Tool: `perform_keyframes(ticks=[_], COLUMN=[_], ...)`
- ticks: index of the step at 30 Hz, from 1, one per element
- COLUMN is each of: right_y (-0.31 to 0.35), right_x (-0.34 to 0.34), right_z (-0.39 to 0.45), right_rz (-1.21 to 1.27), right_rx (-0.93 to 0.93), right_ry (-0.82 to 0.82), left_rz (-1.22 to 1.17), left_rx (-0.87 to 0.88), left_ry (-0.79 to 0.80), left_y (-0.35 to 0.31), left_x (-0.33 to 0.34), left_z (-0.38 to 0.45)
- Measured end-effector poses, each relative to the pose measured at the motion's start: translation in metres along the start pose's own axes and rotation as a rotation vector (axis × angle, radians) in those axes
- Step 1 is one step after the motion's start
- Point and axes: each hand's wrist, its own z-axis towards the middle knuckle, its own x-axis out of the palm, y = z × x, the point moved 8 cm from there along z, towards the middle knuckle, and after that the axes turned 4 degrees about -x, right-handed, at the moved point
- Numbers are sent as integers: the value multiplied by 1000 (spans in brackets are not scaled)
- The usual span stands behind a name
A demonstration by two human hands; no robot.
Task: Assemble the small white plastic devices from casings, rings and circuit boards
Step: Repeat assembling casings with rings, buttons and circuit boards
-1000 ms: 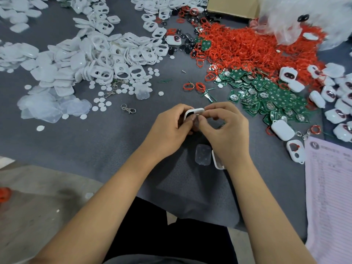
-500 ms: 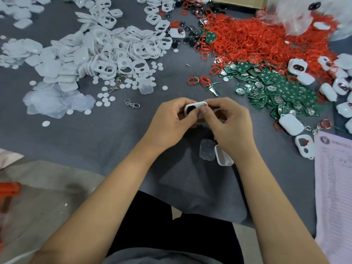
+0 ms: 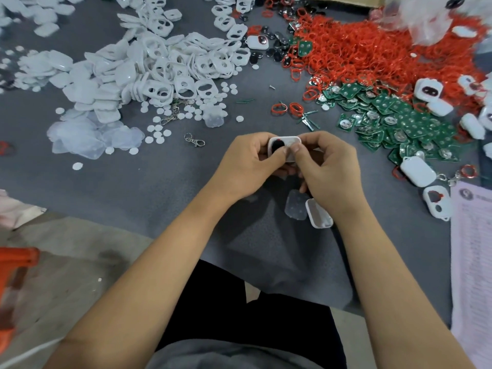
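— White plastic, thin and rigid, I'd judge: how will that casing (image 3: 284, 147) behave in the head view?

— Light, stiff, a bit slick. It sits at the centre of the view, above the grey surface (image 3: 133, 182), pinched between both hands. The left hand (image 3: 250, 166) curls round its left end with the thumb on the front face, by the dark oval window. The right hand (image 3: 327, 169) clamps the right end, thumb pressing the face beside the other thumb.

— Where would you take hold?

— By the short edges, as now, thumbs on the face. Snap-fit shells like this probably want even pressure, and a skewed squeeze could crack a clip.

— And the loose parts?

— Red rings (image 3: 372, 51) heaped at one o'clock look soft and springy, likely to tangle. Green circuit boards (image 3: 415, 126) at two to three o'clock are stiff and thin, best held by the edges. More white shells (image 3: 170, 67) pile up at eleven o'clock. An open half-shell (image 3: 318, 213) and a clear pad (image 3: 296, 205) lie just below the right hand, touching or nearly so.

— Finished ones?

— Some closed devices (image 3: 418, 171) lie at three o'clock.

— Any writing?

— A printed sheet (image 3: 472, 249) at four o'clock carries a round mark and lines of text, too small to read. No brand shows on the casing.
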Motion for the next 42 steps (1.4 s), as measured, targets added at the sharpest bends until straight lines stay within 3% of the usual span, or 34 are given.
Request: perform_keyframes(ticks=[16, 23, 32, 42], right_y=[1, -1, -4, -4], right_x=[2, -3, -7, -33], right_z=[1, 0, 0, 1], right_rz=[115, 166, 215, 152], right_rx=[27, 22, 49, 14], right_ry=[55, 24, -9, -240], left_rz=[-63, -61, -90, -140], left_rx=[10, 27, -24, -58], left_ry=[3, 85, 67, 86], left_y=[-7, -15, -12, -11], left_x=[-2, 3, 4, 5], left_z=[-5, -9, -6, -7])
